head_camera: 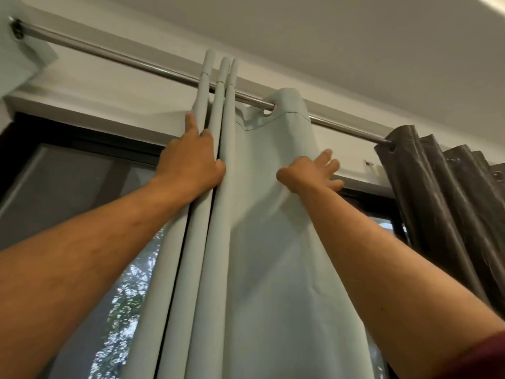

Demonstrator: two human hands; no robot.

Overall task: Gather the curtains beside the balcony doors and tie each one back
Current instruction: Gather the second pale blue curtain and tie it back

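A pale green eyelet curtain (273, 242) hangs from a steel rod (114, 54) above the balcony doors. Its left part is bunched into three tight folds near the rod; its right part still hangs flat. My left hand (191, 162) is raised and grips the bunched folds, with the fingers wrapped behind them and the thumb pointing up. My right hand (314, 172) pinches the flat panel's right edge, fingers behind the cloth. A dark grey curtain (442, 192) hangs gathered in pleats at the right end of the rod, apart from both hands.
The dark door frame (82, 132) and glass (68, 192) stand behind the curtains, with foliage showing outside. A rod bracket (17, 28) is fixed at the upper left beside a scrap of pale cloth (35, 54). The ceiling (328, 36) is close above the rod.
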